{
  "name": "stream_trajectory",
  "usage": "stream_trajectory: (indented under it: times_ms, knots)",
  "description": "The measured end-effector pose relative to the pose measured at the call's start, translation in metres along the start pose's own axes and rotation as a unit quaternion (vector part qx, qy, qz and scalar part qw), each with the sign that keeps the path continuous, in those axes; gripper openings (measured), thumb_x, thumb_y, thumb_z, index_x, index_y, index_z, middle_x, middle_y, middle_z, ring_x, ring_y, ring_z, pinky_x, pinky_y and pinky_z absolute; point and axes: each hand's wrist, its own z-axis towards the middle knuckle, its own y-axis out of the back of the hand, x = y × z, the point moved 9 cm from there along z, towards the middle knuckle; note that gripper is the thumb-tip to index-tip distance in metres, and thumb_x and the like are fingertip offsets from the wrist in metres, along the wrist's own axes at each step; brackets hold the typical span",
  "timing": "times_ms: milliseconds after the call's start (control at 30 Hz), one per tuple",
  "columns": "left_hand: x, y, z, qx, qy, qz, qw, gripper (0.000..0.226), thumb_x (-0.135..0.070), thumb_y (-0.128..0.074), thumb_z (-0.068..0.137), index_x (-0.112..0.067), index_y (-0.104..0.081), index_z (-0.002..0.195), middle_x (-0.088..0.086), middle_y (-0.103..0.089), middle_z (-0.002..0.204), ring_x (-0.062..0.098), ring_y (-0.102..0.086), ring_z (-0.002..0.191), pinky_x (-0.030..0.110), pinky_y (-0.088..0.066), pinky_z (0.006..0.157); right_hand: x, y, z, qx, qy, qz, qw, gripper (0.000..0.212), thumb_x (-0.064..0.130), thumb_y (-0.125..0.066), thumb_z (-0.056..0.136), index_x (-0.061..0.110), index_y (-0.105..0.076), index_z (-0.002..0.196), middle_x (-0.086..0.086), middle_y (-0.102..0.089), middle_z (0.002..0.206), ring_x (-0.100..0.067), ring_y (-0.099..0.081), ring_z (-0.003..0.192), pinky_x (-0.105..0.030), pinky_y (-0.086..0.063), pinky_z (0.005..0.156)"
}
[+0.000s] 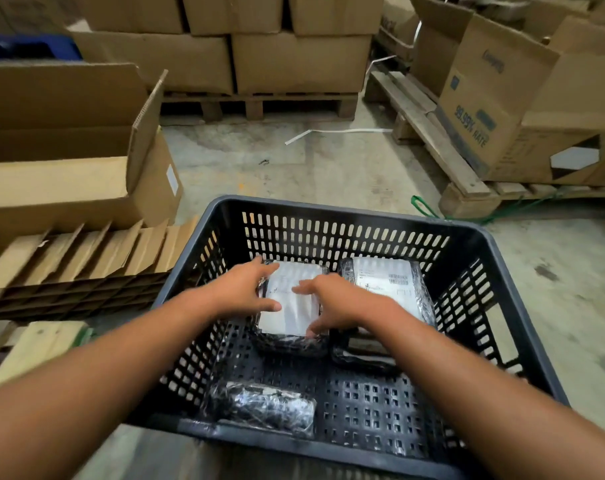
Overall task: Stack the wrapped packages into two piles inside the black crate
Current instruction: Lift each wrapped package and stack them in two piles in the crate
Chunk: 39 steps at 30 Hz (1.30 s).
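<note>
The black perforated crate (346,216) sits on the floor in front of me. At its far side are two piles of black-wrapped packages with white labels. Both hands rest on the top package of the left pile (292,306): my left hand (244,289) on its left edge, my right hand (332,301) on its right edge, fingers spread around it. The right pile (391,282) stands beside it, its near part hidden by my right wrist. Another wrapped package (263,408) lies alone at the crate's near left corner.
An open cardboard box (69,161) and a cardboard divider grid (76,271) lie to the left. Stacked cartons on wooden pallets (277,105) stand ahead and at right (432,133). Concrete floor (311,168) surrounds the crate.
</note>
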Motion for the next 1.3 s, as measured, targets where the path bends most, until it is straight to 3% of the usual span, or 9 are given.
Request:
stream_trajectory:
  times_ms: [100,233,400,567,867,933,1067,1167,1300]
  knots:
    - [-0.019,0.018,-0.015,0.04,-0.036,0.079,0.995,0.083,-0.044,-0.077,0.084,-0.02,-0.039,0.153,0.003,-0.042,0.158,0.021,-0.044,0.14,0.035,-0.036,0.114,-0.003,0.011,-0.012,-0.017,0.025,0.056,0.998,0.076,0.023,-0.094,0.074,0.026,-0.061,0.142,0.006,-0.061,0.147,-0.016,-0.062,0.126,-0.035,-0.05,0.107]
    - [-0.021,0.013,-0.047,0.066,-0.038,-0.001,0.997,0.077,-0.037,-0.082,0.081,-0.022,-0.048,0.148,-0.002,-0.051,0.151,0.016,-0.055,0.131,0.033,-0.046,0.108,0.0,0.001,-0.034,0.002,0.058,0.18,0.982,0.057,0.019,-0.096,0.073,0.028,-0.073,0.124,0.01,-0.071,0.13,-0.006,-0.072,0.106,-0.036,-0.062,0.094]
    - [-0.009,-0.033,-0.095,0.207,-0.113,0.064,0.97,0.085,-0.034,-0.088,0.074,-0.031,-0.048,0.148,-0.013,-0.056,0.144,0.001,-0.05,0.13,0.017,-0.042,0.103,0.022,-0.055,-0.063,0.143,0.115,0.264,0.947,0.055,0.018,-0.094,0.074,0.029,-0.076,0.125,0.003,-0.067,0.14,-0.008,-0.062,0.129,-0.023,-0.051,0.105]
    - [0.0,-0.058,-0.11,0.273,-0.131,0.092,0.949,0.075,-0.03,-0.084,0.079,-0.037,-0.051,0.145,-0.01,-0.06,0.142,0.003,-0.053,0.129,0.029,-0.043,0.107,0.027,-0.08,-0.068,0.172,0.14,0.268,0.938,0.053,0.011,-0.093,0.075,0.022,-0.077,0.125,-0.007,-0.065,0.143,0.016,-0.056,0.121,-0.008,-0.044,0.1]
    - [-0.009,-0.052,-0.1,0.177,-0.16,0.149,0.959,0.088,-0.013,-0.076,0.084,-0.02,-0.029,0.158,-0.004,-0.038,0.16,0.011,-0.034,0.145,0.025,-0.026,0.118,-0.001,-0.069,-0.055,0.143,0.095,0.404,0.899,0.037,0.011,-0.085,0.086,0.028,-0.079,0.118,0.006,-0.071,0.133,-0.003,-0.067,0.12,-0.025,-0.055,0.1]
    - [-0.014,-0.051,-0.098,0.166,-0.178,0.164,0.956,0.083,-0.012,-0.072,0.087,-0.017,-0.028,0.158,0.001,-0.041,0.158,0.015,-0.038,0.144,0.027,-0.027,0.117,0.002,-0.068,-0.055,0.143,0.1,0.392,0.903,0.043,0.013,-0.088,0.083,0.025,-0.078,0.122,0.009,-0.074,0.129,0.005,-0.07,0.108,-0.018,-0.057,0.09]
    - [-0.02,-0.048,-0.101,0.155,-0.196,0.139,0.958,0.079,-0.016,-0.066,0.093,-0.017,-0.024,0.159,0.002,-0.043,0.156,0.014,-0.039,0.141,0.022,-0.025,0.116,0.015,-0.059,-0.058,0.137,0.129,0.349,0.918,0.048,0.004,-0.091,0.077,0.008,-0.075,0.122,0.029,-0.073,0.079,0.009,-0.065,0.064,-0.005,-0.046,0.061]
    - [-0.021,-0.036,-0.107,0.123,-0.198,0.083,0.969,0.078,-0.02,-0.06,0.098,-0.028,-0.014,0.161,-0.006,-0.037,0.15,0.006,-0.036,0.136,0.008,-0.019,0.11,0.012,-0.028,-0.057,0.093,0.125,0.345,0.925,0.043,0.002,-0.088,0.078,0.014,-0.078,0.118,0.013,-0.078,0.083,-0.006,-0.064,0.063,-0.013,-0.049,0.059]
    - [-0.039,0.003,-0.113,0.008,-0.243,-0.071,0.967,0.068,-0.015,-0.062,0.097,-0.037,-0.032,0.154,-0.012,-0.035,0.149,0.006,-0.036,0.139,0.021,-0.034,0.113,-0.01,0.02,-0.057,0.018,0.114,0.419,0.901,0.042,0.007,-0.087,0.074,0.025,-0.083,0.111,-0.014,-0.08,0.096,-0.03,-0.069,0.075,-0.033,-0.056,0.067]
